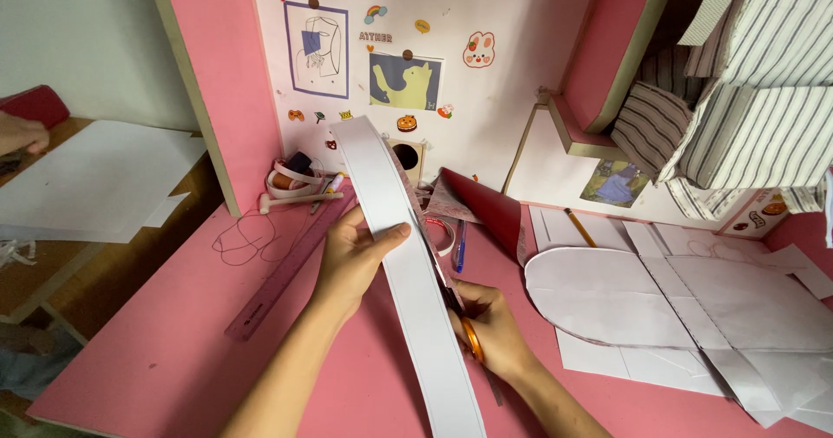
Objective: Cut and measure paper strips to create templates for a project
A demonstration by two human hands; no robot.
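A long white paper strip [416, 282] runs from the back of the pink desk [173, 351] toward me. My left hand [351, 260] holds the strip near its middle, thumb on top. On the strip's right side, my right hand [490, 330] grips orange-handled scissors [464, 321], whose blades lie against the strip's right edge and are mostly hidden behind it. A thin offcut of paper curls away along that edge.
A pink ruler [286, 269] lies left of my left hand beside a loose thread. Tape rolls [291, 180], a blue pen [459, 247], a pencil [580, 227] and red card [486, 208] sit behind. Cut white pattern sheets [677, 303] lie right. Another person's hand [22, 134] shows far left.
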